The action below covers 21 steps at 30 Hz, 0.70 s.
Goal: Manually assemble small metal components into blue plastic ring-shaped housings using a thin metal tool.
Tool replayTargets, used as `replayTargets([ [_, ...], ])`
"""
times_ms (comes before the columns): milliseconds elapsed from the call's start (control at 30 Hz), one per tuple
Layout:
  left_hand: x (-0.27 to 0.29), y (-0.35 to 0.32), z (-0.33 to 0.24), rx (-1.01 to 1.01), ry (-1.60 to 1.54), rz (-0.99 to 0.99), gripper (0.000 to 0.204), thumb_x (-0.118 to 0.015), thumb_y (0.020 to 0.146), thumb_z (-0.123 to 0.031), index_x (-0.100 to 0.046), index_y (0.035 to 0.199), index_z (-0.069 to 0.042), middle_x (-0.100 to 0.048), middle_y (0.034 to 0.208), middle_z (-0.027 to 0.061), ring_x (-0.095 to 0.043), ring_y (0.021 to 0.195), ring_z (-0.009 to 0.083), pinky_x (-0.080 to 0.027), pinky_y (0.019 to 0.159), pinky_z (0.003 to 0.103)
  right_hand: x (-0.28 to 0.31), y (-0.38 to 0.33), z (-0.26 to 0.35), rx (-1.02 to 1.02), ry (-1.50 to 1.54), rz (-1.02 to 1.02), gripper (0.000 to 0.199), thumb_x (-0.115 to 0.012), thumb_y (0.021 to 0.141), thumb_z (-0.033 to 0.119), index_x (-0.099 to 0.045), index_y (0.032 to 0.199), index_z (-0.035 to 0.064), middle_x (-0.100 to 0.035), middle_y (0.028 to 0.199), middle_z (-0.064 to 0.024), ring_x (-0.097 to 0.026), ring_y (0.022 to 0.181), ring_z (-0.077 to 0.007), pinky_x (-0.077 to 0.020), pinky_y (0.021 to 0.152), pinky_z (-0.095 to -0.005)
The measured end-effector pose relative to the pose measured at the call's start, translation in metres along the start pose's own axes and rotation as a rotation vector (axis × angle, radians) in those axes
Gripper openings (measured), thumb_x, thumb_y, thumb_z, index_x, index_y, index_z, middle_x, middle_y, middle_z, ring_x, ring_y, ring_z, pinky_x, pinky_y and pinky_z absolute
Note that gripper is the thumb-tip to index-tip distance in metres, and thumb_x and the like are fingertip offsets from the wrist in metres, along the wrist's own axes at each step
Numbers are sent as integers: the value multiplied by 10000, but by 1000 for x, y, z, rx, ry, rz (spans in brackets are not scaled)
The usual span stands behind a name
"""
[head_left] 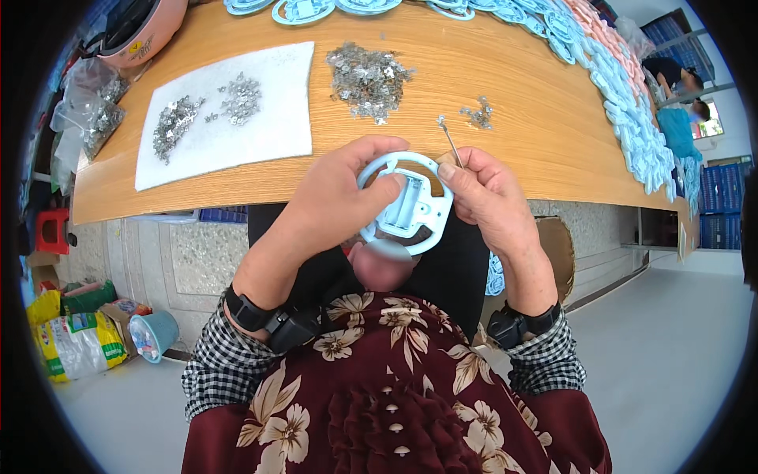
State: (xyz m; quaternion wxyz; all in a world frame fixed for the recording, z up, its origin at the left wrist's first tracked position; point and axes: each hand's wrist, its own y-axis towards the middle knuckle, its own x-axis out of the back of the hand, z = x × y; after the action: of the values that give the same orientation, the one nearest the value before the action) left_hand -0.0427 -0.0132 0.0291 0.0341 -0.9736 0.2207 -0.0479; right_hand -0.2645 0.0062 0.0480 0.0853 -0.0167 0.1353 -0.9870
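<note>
My left hand (355, 186) is closed around a light blue plastic toy steering wheel part (434, 217), its thumb pressed on the middle. A rectangular recess shows in the part's centre. Between the thumb and fingers of my right hand (491, 193) is a thin metal rod-like tool (451, 142), pointing up and away over the table edge. A small shiny bit sits at its tip; whether the tool is tweezers I cannot make out. Just beyond lies a small group of metal pieces (478, 114). A larger heap of metal contact pieces (367, 81) rests farther left.
A white foam sheet (276, 126) on the wooden table (537, 150) carries two piles of metal pieces. Light blue parts (632, 134) line the far and right edges, with pink ones (604, 35) behind. A pink helmet (154, 35) stands far left. Two people are at far right.
</note>
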Motion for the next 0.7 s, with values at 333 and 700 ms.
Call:
replayTargets([
  [333,7,-2,5,160,-559,23,366,-523,1010,-195,-547,1309,15,-676,1104,161,-686,983,231,-573,775,316,-24,-10,-8,384,-222,-223,204,-583,1010,169,-623,1154,30,-559,738,16,-472,583,-41,-368,521,-198],
  [700,-2,-5,15,-15,-824,34,434,-587,995,-252,-519,1346,-6,-611,1290,179,-665,1079,230,-604,843,340,-53,-4,-16,660,-544,-251,245,-657,876,-14,-692,1114,30,-717,955,-170,-721,831,-282,-570,719,-331],
])
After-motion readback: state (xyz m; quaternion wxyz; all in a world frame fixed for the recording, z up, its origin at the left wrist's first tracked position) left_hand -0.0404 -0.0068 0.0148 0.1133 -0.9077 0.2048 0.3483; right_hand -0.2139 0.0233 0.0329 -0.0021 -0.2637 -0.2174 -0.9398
